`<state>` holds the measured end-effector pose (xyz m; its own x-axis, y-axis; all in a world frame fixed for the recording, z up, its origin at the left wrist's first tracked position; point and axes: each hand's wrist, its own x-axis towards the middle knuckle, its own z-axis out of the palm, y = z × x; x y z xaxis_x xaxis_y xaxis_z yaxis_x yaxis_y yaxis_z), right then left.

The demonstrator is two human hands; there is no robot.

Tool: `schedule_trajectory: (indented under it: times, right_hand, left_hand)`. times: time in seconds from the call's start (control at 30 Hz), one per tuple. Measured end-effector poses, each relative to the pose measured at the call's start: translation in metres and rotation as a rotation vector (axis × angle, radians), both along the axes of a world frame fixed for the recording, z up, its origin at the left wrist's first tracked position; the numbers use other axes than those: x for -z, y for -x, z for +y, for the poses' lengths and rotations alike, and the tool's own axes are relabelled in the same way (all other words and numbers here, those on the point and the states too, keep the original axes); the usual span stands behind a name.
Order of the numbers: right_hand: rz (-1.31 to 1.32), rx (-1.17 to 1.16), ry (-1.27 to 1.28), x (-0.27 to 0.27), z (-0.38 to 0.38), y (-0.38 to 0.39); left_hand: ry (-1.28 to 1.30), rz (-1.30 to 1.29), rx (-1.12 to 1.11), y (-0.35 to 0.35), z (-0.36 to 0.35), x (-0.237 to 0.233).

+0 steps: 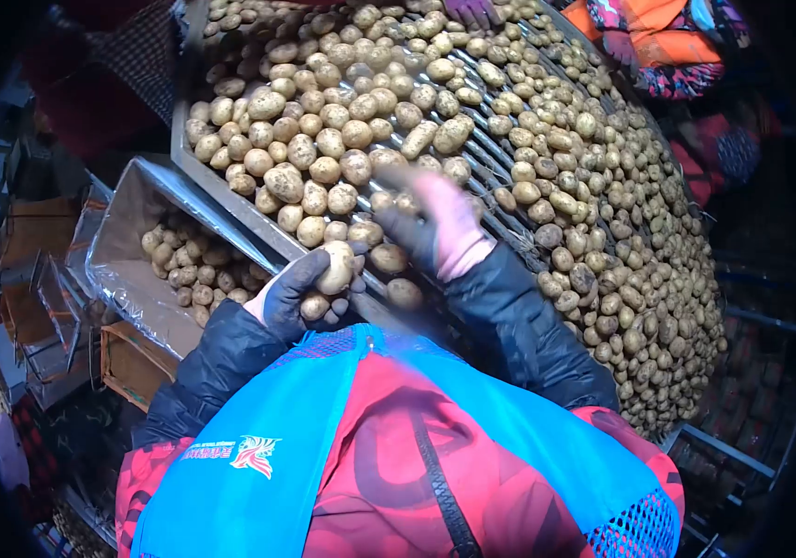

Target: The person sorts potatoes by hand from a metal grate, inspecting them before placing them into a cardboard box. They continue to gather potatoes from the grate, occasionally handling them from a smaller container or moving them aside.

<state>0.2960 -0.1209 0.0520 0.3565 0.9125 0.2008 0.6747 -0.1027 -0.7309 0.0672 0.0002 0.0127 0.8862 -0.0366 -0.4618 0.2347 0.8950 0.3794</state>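
My left hand point(292, 290), in a grey and pink glove, is closed around two potatoes point(336, 268) at the sorting table's near edge. One is large and pale, the other smaller and lower. My right hand point(433, 223), also gloved in grey and pink, is over the potatoes on the slatted table point(500, 209). Motion smears its fingers, so I cannot make out whether they hold anything. A loose potato point(404, 294) lies just below it by the near edge. Many soil-marked potatoes point(300, 149) spread across the table around and beyond both hands.
Left of the table stands a lined box point(128, 284) partly filled with potatoes. Cardboard boxes point(40, 228) are farther left. A metal rim point(231, 200) borders the table. Another person's gloved hand point(472, 11) is at the far edge, and a person in orange point(663, 42) is at upper right.
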Motion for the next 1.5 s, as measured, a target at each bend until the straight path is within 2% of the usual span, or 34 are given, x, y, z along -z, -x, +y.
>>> schedule_trajectory:
  times: [0.03,0.07,0.1,0.13,0.17,0.2,0.27,0.33,0.4,0.47,0.5,0.57,0.63,0.67,0.73,0.77,0.83,0.87,0.93,1.0,1.03,1.07,1.17,1.2,1.27,1.33,1.4,1.47,1.5]
  right_hand:
    - [0.03,0.14,0.048,0.023,0.007,-0.024]
    - [0.087,0.328,0.161,0.01,0.016,-0.037]
    - [-0.182,0.386,0.15,0.035,0.018,-0.071]
    - [-0.263,0.365,0.36,0.03,0.026,-0.09]
    - [-0.5,0.36,0.406,0.046,0.029,-0.106]
    - [-0.484,0.292,0.505,0.045,0.035,-0.116]
    - [-0.636,0.281,0.581,0.074,0.035,-0.128]
    - [-0.599,0.361,0.612,0.073,0.038,-0.118]
    - [-0.481,0.448,0.725,0.069,0.04,-0.115]
    - [-0.41,0.492,0.638,0.069,0.03,-0.117]
    - [-0.399,0.489,0.542,0.085,0.019,-0.13]
    - [-0.398,0.487,0.46,0.086,0.005,-0.124]
    - [0.159,0.742,0.283,0.08,-0.009,-0.109]
    - [0.295,0.715,0.055,0.085,-0.016,-0.102]
    - [0.097,0.656,-0.038,0.102,-0.033,-0.11]
    - [0.092,0.651,-0.04,0.085,-0.029,-0.09]
    - [0.66,0.56,-0.103,0.053,-0.019,-0.041]
    - [0.657,0.555,-0.104,0.047,-0.013,-0.025]
    - [0.933,0.492,-0.029,0.038,-0.002,-0.001]
    - [0.978,0.459,0.172,0.03,0.014,0.023]
    - [0.954,0.479,0.196,0.022,0.024,0.046]
    - [0.911,0.375,0.273,0.02,0.028,0.056]
    - [0.817,-0.02,0.212,0.005,0.05,0.094]
    - [0.956,-0.012,0.221,-0.009,0.056,0.108]
    - [0.963,-0.067,0.175,-0.019,0.066,0.126]
    - [0.841,-0.057,0.167,-0.021,0.068,0.13]
    - [0.812,0.001,0.199,-0.006,0.06,0.12]
    - [0.801,0.036,0.209,0.015,0.048,0.104]
    - [0.844,0.079,0.172,0.021,0.038,0.101]
  left_hand:
    - [0.01,-0.061,-0.07,0.004,0.001,0.004]
    - [0.01,-0.112,-0.153,0.013,0.005,0.009]
    - [0.09,-0.146,-0.211,0.02,0.016,0.012]
    - [0.111,-0.144,-0.33,0.027,0.023,0.01]
    - [0.233,-0.205,-0.445,0.038,0.034,0.019]
    - [0.353,-0.279,-0.556,0.051,0.043,0.025]
    - [0.429,-0.244,-0.784,0.077,0.06,0.021]
    - [0.402,-0.133,-0.903,0.102,0.067,0.03]
    - [0.486,-0.145,-0.879,0.118,0.063,0.054]
    - [0.485,-0.059,-0.87,0.121,0.052,0.059]
    - [0.49,-0.064,-0.877,0.119,0.05,0.059]
    - [0.355,-0.014,-0.951,0.114,0.043,0.047]
    - [0.309,-0.05,-0.956,0.12,0.043,0.048]
    - [0.241,-0.085,-0.957,0.123,0.045,0.046]
    - [0.289,-0.059,-0.969,0.127,0.046,0.045]
    - [0.298,-0.075,-0.939,0.13,0.046,0.05]
    - [0.307,-0.095,-0.912,0.136,0.045,0.057]
    - [0.321,-0.111,-0.868,0.139,0.046,0.06]
    - [0.334,-0.134,-0.831,0.144,0.044,0.06]
    - [0.277,-0.057,-0.853,0.149,0.041,0.056]
    - [0.275,-0.06,-0.862,0.151,0.039,0.056]
    - [0.275,-0.005,-0.882,0.153,0.037,0.055]
    - [0.263,0.1,-0.903,0.161,0.03,0.064]
    - [0.262,0.151,-0.894,0.165,0.029,0.07]
    - [0.242,0.241,-0.871,0.172,0.025,0.068]
    - [0.242,0.373,-0.979,0.173,0.021,0.065]
    - [0.234,0.334,-0.941,0.192,0.028,0.065]
    - [0.08,0.31,-0.908,0.209,0.042,0.057]
    - [-0.123,0.302,-1.004,0.217,0.064,0.073]
